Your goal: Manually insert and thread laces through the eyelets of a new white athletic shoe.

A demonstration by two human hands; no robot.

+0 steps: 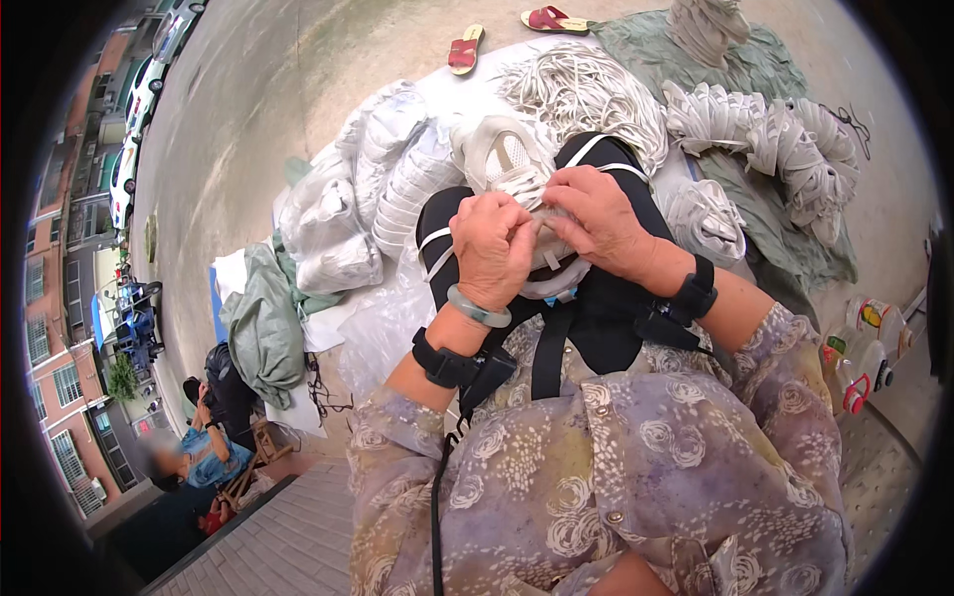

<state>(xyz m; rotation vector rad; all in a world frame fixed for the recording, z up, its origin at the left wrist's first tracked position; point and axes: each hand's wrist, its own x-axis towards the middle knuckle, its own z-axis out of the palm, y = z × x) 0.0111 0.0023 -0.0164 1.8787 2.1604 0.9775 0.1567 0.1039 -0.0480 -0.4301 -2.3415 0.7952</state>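
A white sneaker lies in my lap between my dark-covered knees, its mesh toe pointing away from me. Laces cross its front, and white lace lengths run out over both knees. My left hand, a pale bangle at its wrist, is closed in a pinch at the upper laces. Opposite it, my right hand pinches at the same spot, the fingertips of both hands nearly meeting. The fingers cover the exact bit of lace between them. Below the hands, the shoe's collar and heel show in part.
Loose white laces are heaped beyond my right knee. Wrapped bundles of white shoes lie at left and right. Red slippers are at the far edge. Plastic bottles stand right. Another person sits at lower left.
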